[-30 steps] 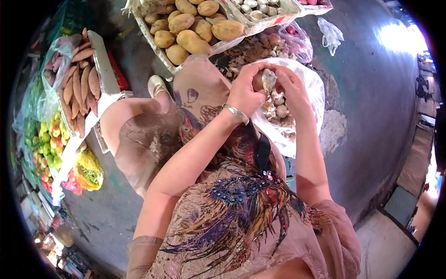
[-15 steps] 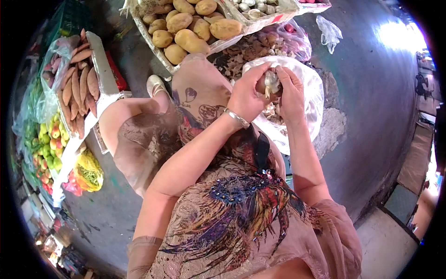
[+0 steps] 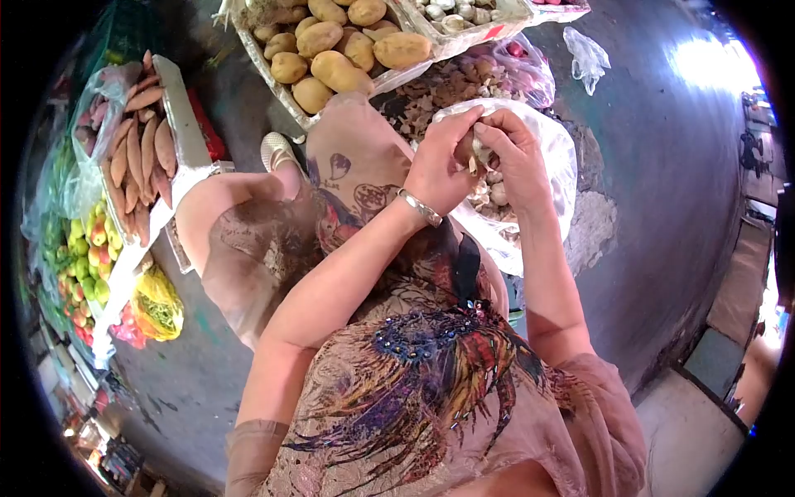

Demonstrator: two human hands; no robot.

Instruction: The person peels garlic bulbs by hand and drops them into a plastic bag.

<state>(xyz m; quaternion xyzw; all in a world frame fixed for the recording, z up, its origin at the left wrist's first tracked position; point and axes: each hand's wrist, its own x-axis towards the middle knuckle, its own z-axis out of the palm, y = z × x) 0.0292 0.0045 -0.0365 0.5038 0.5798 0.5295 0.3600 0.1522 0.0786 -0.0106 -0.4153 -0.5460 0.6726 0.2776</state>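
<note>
Garlic (image 3: 476, 147) shows less now, the right hand (image 3: 519, 153) having shifted inward over it; it lies against the curled left hand (image 3: 443, 166), stem (image 3: 473, 168) pointing back toward the body (image 3: 397, 381), right fingertips seemingly pinching its far side, above the bag (image 3: 561, 166) of bulbs (image 3: 498, 194)

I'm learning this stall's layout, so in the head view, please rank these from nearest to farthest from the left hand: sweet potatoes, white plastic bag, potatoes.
From the left hand:
1. White plastic bag, just below it, toward the right.
2. Potatoes, ahead and left.
3. Sweet potatoes, far left.
</note>
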